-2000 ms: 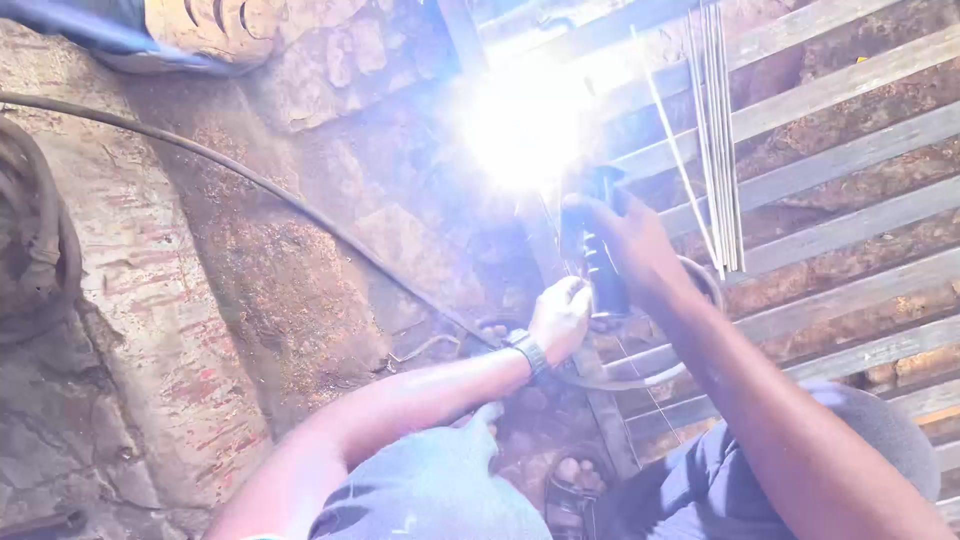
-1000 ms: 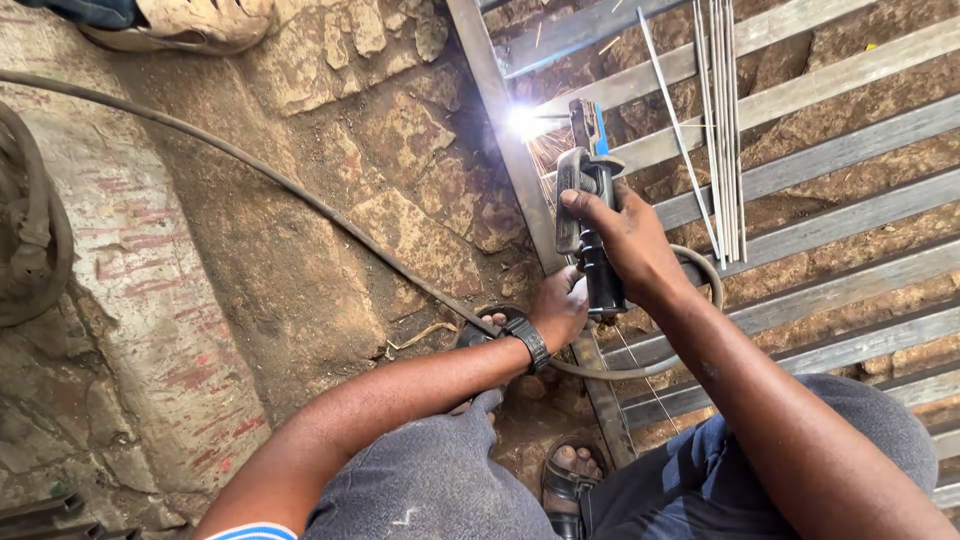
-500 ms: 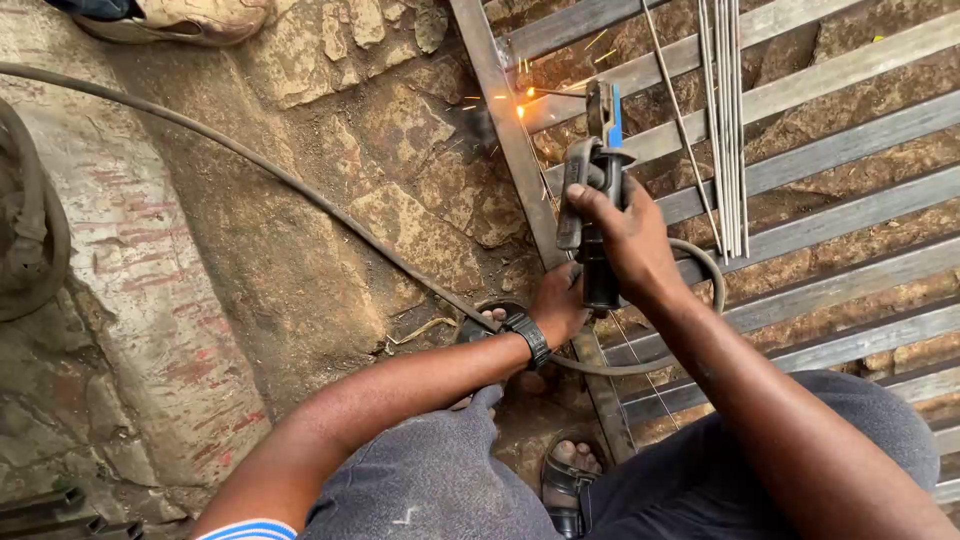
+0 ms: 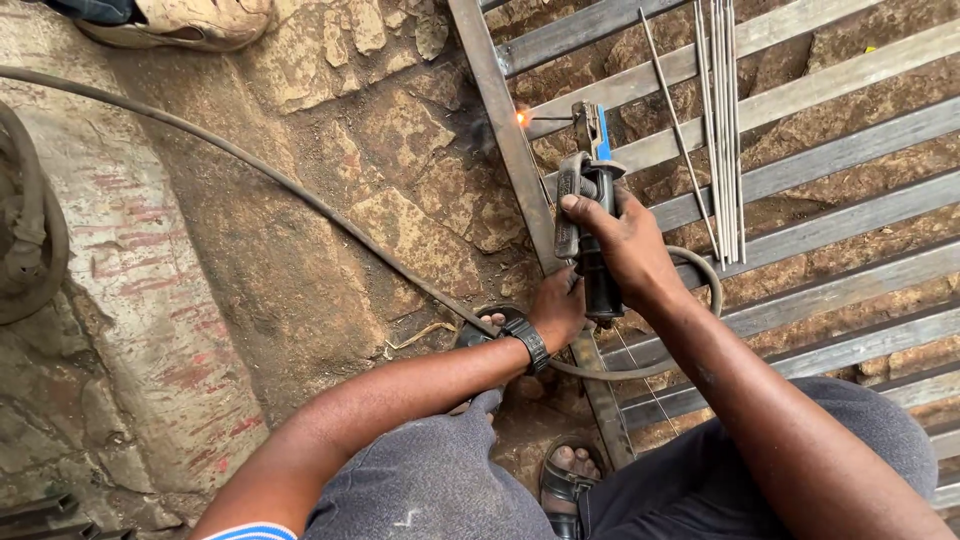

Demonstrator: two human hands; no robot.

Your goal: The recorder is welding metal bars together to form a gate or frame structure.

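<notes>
1. Lowest in the frame I see my knees and one sandalled foot [image 4: 566, 478], near the bottom middle.
2. Just above them, my left hand [image 4: 556, 308] rests on the long metal frame bar [image 4: 512, 150]. The fingers curl down over it. A black watch [image 4: 527, 340] sits on that wrist.
3. Right beside it, a little higher, my right hand [image 4: 622, 240] is wrapped tight around the welding rod holder [image 4: 590, 215]. The holder stands long-ways up the frame, pointing to the top.
4. From the holder's top a thin welding rod [image 4: 550, 118] sticks out to the left. Its tip glows orange, touching the frame bar. So the hot spot lies up and left of both hands, and the right hand is nearer.
5. Further up on the right, spare rods [image 4: 722, 130] lie across the gate bars.
6. A black cable [image 4: 250, 165] runs off to the upper left.
</notes>
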